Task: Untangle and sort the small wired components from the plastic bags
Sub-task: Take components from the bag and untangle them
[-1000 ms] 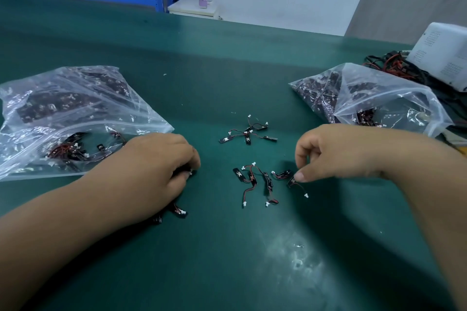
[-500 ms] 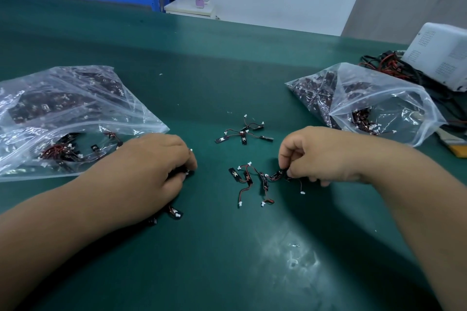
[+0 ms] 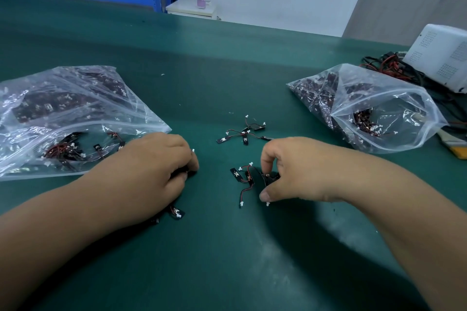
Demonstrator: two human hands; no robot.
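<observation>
Fingers (image 3: 268,159) of the right hand (image 3: 298,171) curl down narrow, thumb and forefinger pinching one piece (image 3: 268,176) in the tangle (image 3: 246,178) just right of centre frame. The left hand (image 3: 151,169), left of centre, is curled over a few pieces (image 3: 176,213), two poking out beneath its heel. A second tangle (image 3: 243,132) lies just above, between the left bag (image 3: 75,98) and right bag (image 3: 394,108).

Likely trouble: a straight pull would drag the whole knot, if its red wires (image 3: 246,188) are hooked together, or tear one from its white plug (image 3: 241,204). A jerk could scatter bits into the second tangle.
</observation>
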